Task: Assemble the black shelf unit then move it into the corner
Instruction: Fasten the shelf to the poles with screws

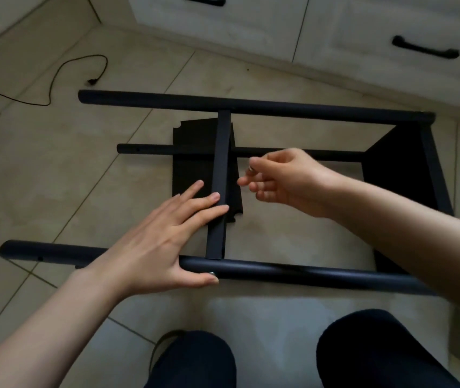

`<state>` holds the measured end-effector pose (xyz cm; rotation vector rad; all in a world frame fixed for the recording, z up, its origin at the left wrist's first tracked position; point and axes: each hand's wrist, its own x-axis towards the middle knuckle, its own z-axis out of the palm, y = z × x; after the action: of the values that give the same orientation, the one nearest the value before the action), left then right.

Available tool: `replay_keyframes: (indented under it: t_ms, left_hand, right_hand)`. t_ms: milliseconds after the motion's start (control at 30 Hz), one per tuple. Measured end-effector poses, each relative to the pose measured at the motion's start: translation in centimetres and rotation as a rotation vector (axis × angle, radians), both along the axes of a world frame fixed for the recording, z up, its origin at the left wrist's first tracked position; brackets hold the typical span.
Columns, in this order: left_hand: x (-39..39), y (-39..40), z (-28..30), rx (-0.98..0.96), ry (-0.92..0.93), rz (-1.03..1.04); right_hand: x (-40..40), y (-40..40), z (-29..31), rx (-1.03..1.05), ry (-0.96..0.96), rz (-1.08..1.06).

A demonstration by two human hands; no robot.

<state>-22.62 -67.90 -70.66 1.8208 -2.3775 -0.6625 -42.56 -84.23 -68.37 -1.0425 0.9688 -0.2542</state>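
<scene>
The black shelf unit lies on its side on the tiled floor. Its near post (293, 271) and far post (223, 103) run left to right. A middle shelf panel (219, 186) stands edge-up between them, and another panel (407, 163) closes the right end. My left hand (156, 242) lies over the near post, straight fingers pressing the middle panel's edge and thumb beside a silver screw (212, 273) in the post. My right hand (282, 177) hovers just right of the middle panel and pinches a small silver part (251, 168) between its fingertips.
A thinner black post (150, 149) lies on the floor behind the middle panel. A black power cord (63, 77) trails at the far left. White cabinet drawers (363, 29) with black handles line the back. My knees (377, 354) are at the bottom.
</scene>
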Motion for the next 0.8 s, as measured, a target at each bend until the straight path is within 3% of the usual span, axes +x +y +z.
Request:
replay_keyframes:
  t_ms: [100, 267, 367, 567, 800]
  left_hand:
    - [0.2, -0.3, -0.3, -0.027, -0.017, -0.019]
    - [0.3, -0.5, -0.5, -0.042, -0.008, -0.017]
    - [0.3, -0.5, -0.5, -0.017, 0.0, -0.021]
    - [0.4, -0.6, -0.6, -0.017, 0.026, -0.032]
    - [0.6, -0.6, -1.1, -0.016, 0.111, -0.03]
  right_hand:
    - [1.2, -2.4, 1.6, -0.19, 0.097, 0.036]
    - [3.6, -6.8, 2.1, -1.029, 0.389, 0.15]
    - [4.9, -9.1, 1.3, -1.279, 0.445, 0.312]
    - [6.6, -11.5, -0.2, -1.31, 0.504, 0.568]
    - [6.9, -11.6, -1.1, -1.322, 0.424, 0.567]
